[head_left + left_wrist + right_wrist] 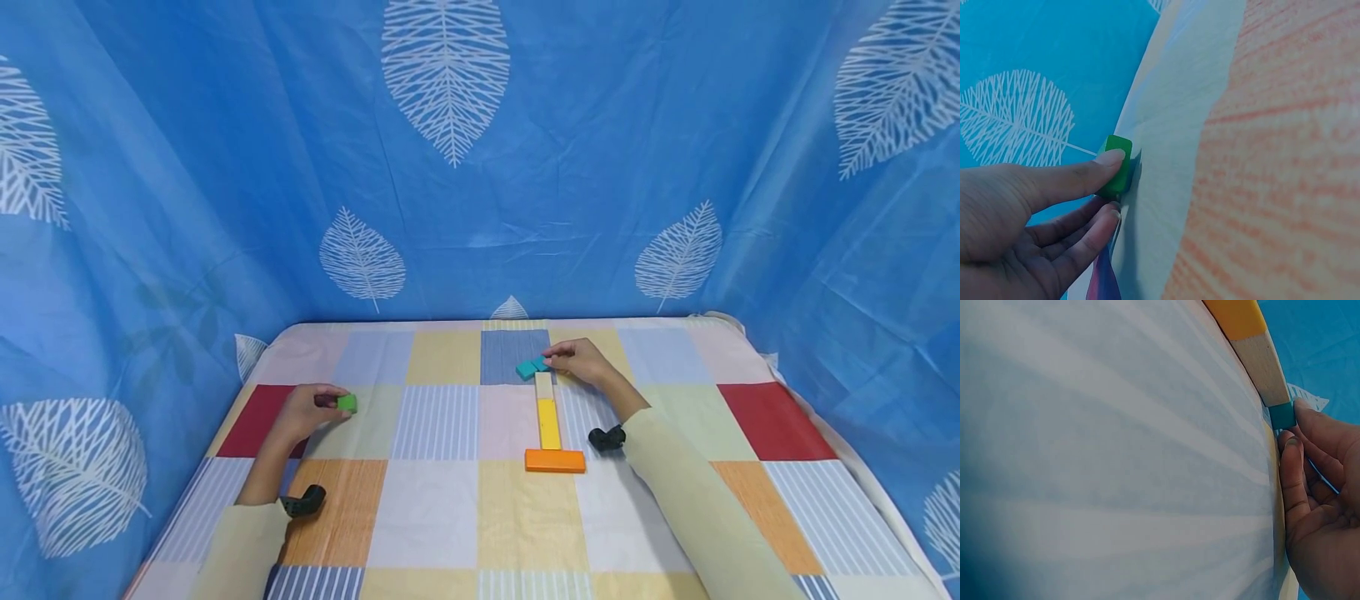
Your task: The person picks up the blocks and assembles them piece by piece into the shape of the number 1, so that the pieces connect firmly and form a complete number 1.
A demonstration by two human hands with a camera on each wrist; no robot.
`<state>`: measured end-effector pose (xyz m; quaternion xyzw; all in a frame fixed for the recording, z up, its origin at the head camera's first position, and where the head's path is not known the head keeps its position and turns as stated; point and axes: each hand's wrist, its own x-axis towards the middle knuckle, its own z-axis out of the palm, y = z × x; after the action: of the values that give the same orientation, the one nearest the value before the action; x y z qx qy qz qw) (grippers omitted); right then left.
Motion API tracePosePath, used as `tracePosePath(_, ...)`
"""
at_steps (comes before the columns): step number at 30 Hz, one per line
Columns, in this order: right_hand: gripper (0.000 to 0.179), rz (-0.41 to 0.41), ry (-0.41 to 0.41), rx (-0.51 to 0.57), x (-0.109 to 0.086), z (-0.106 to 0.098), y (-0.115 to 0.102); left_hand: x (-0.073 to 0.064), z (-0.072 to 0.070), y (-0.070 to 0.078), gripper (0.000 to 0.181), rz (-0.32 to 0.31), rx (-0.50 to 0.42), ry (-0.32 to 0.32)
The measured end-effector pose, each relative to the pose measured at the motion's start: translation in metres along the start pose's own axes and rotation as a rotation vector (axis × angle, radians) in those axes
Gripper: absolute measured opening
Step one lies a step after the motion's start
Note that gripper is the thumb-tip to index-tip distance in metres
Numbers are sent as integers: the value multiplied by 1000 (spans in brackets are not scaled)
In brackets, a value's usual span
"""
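On the left of the table, my left hand (307, 412) pinches a small green block (1121, 169) between thumb and fingers, close over the cloth. My right hand (583, 362) holds a teal block (1282, 416) by its right end with thumb and forefinger. A second teal block (526, 369) lies to its left, the two side by side in a slightly slanted row. Below them runs a plain wood block (544, 386), followed by a yellow block (549, 427) in the same line. An orange block (555, 461) lies crosswise at the near end.
A patchwork tablecloth (423, 508) covers the table. Blue curtains (570, 167) with white leaf prints hang behind it and at both sides. Each wrist wears a dark camera, one on the left (303, 502) and one on the right (607, 438).
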<state>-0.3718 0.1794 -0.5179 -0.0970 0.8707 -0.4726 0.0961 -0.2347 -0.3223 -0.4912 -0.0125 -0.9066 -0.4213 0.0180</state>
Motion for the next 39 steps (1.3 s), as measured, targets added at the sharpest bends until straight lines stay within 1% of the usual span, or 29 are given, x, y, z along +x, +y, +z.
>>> tracePosePath(4,30,0,3,-6,1,0,1,-1,-1,-1,35,28,3,15)
tracePosePath(6,30,-2,4,-10,1,0,2,-1,0,-2,36,26,10,23)
tracePosePath(13,26,-77,9,13,-3,-1,1,3,7,4,37,23,46,56)
tracePosePath(15,26,-76,1,16,-3,-1,0,4,9,6,36,25,42,58)
tracePosePath(19,28,-45,-4,-5,0,0,1,5,14,9,35,26,17,41)
tracePosePath(23,30,-18,-5,-12,0,1,0,6,18,12,35,31,12,31)
tracePosePath(31,30,-20,-5,-1,-1,-1,-2,10,26,25,34,23,15,30)
tracePosePath(39,29,-19,-3,13,-3,-1,-4,18,39,35,34,82,-16,-1)
